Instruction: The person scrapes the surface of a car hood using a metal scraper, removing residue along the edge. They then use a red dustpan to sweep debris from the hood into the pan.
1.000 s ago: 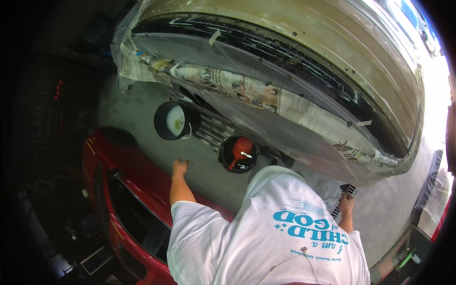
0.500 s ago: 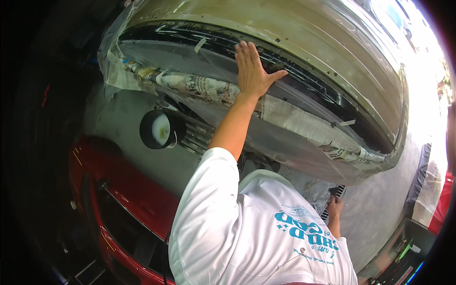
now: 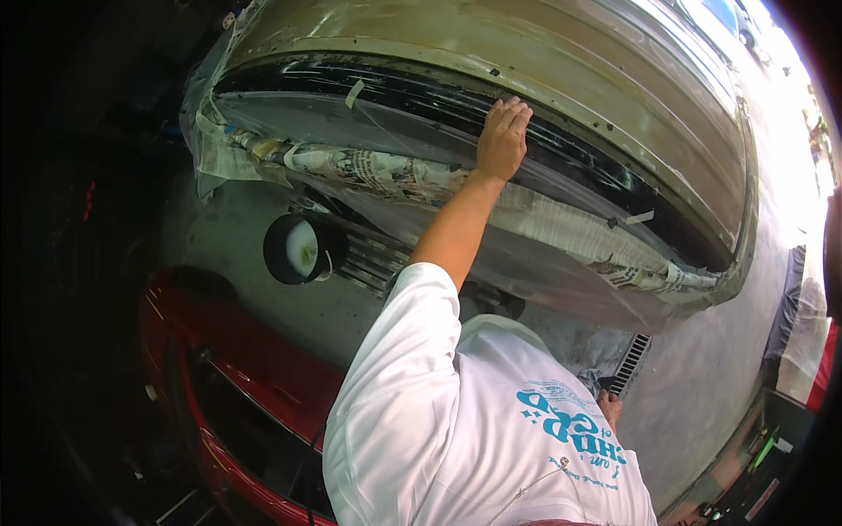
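Observation:
My left hand [image 3: 505, 136] reaches forward onto the long black strip [image 3: 583, 158] along the lower edge of a gold-brown vehicle panel [image 3: 561, 53]. Its fingers are bent and bunched together, their tips against the strip near the panel's edge; anything under them is hidden. Low on the right, beside my body, my right hand [image 3: 610, 408] is closed around something dark [image 3: 605, 383], mostly out of sight. Short pieces of pale tape [image 3: 354, 94] stick to the strip. Below it run clear plastic sheeting [image 3: 561, 254] and bunched newspaper [image 3: 377, 171].
A black bucket [image 3: 279, 259] of whitish liquid stands on the floor to the left, beside a slatted grate [image 3: 367, 263]. A red car [image 3: 254, 337] is behind it. Another floor drain grate [image 3: 630, 364] lies near my right hand. Shelving with assorted items [image 3: 763, 447] stands at lower right.
My left hand has slid right along the black strip, and its spread fingers have drawn together and bent. My right hand has moved slightly lower, closer to my body. The view has shifted a little.

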The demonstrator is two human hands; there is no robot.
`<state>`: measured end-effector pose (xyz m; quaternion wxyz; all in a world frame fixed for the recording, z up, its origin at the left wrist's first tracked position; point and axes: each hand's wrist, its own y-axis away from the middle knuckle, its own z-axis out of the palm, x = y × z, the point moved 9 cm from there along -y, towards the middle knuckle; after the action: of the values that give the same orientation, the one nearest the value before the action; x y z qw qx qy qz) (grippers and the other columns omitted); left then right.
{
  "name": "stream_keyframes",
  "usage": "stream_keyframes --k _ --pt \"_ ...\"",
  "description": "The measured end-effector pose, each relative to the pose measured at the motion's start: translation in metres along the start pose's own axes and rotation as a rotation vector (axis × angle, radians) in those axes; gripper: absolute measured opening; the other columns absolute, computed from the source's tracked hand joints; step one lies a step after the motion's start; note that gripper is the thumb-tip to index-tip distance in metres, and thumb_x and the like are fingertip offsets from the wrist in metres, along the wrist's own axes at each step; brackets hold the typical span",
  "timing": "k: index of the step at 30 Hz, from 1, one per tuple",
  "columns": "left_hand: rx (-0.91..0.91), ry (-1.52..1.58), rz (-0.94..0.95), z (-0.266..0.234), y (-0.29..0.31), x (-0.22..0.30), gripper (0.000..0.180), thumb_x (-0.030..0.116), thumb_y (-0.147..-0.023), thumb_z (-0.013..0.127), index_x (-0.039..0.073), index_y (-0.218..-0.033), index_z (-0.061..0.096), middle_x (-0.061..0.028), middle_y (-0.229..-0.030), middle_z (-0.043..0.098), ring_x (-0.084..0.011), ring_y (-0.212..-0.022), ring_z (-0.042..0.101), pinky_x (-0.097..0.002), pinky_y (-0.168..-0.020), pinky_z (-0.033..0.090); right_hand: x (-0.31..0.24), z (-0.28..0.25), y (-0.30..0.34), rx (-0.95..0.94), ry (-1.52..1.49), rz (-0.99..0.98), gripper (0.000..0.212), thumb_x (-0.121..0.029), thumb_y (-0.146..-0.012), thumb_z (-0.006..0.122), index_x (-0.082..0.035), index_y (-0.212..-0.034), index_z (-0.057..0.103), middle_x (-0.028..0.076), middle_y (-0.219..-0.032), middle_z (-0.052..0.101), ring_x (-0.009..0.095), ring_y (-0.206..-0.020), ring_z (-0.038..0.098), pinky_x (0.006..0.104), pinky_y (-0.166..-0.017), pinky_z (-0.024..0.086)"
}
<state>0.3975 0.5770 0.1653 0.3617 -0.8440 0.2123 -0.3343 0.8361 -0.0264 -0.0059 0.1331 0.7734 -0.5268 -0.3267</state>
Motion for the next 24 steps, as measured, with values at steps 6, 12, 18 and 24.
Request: stream_keyframes --k 6,12,18,24 --pt "0.027 0.117 0.152 -0.015 0.003 0.001 0.022 -0.001 -0.089 0.066 0.004 -0.110 0.065 -0.0133 -0.113 0.067 -0.0345 -0.119 0.063 -0.0483 -0.109 0.047 -0.023 -0.020 -0.036 0.174 0.039 -0.211 0.034 -0.027 -0.099 0.068 0.003 -0.084 0.066 0.007 -0.067 0.063 0.017 -0.054 0.058 0.0370 -0.052 0.047" --pt "0.025 -0.084 0.255 -0.020 -0.008 0.008 0.018 0.008 -0.088 0.068 0.011 -0.104 0.059 -0.0071 -0.092 0.056 -0.0280 -0.098 0.061 -0.0415 -0.086 0.050 -0.007 -0.025 -0.034 0.113 -0.045 -0.139 0.033 -0.028 -0.097 0.069 0.003 -0.084 0.069 0.008 -0.064 0.062 0.017 -0.056 0.060 0.0375 -0.054 0.048" --pt "-0.012 -0.191 0.307 -0.013 -0.017 0.006 0.016 0.023 -0.092 0.067 0.011 -0.099 0.059 -0.0028 -0.081 0.060 -0.0216 -0.077 0.067 -0.0364 -0.067 0.055 0.006 -0.036 -0.016 0.138 0.075 -0.146 0.034 -0.029 -0.096 0.070 0.005 -0.097 0.074 0.011 -0.071 0.070 0.020 -0.060 0.066 0.0383 -0.057 0.051" --pt "0.006 -0.128 0.008 -0.014 -0.048 -0.019 0.021 0.028 -0.099 0.065 0.009 -0.093 0.071 -0.0074 -0.063 0.064 -0.0310 -0.059 0.068 -0.0412 -0.054 0.054 0.008 -0.044 -0.013 0.183 0.162 -0.164 0.034 -0.028 -0.096 0.070 0.005 -0.098 0.074 0.011 -0.072 0.071 0.020 -0.066 0.067 0.0393 -0.062 0.051"
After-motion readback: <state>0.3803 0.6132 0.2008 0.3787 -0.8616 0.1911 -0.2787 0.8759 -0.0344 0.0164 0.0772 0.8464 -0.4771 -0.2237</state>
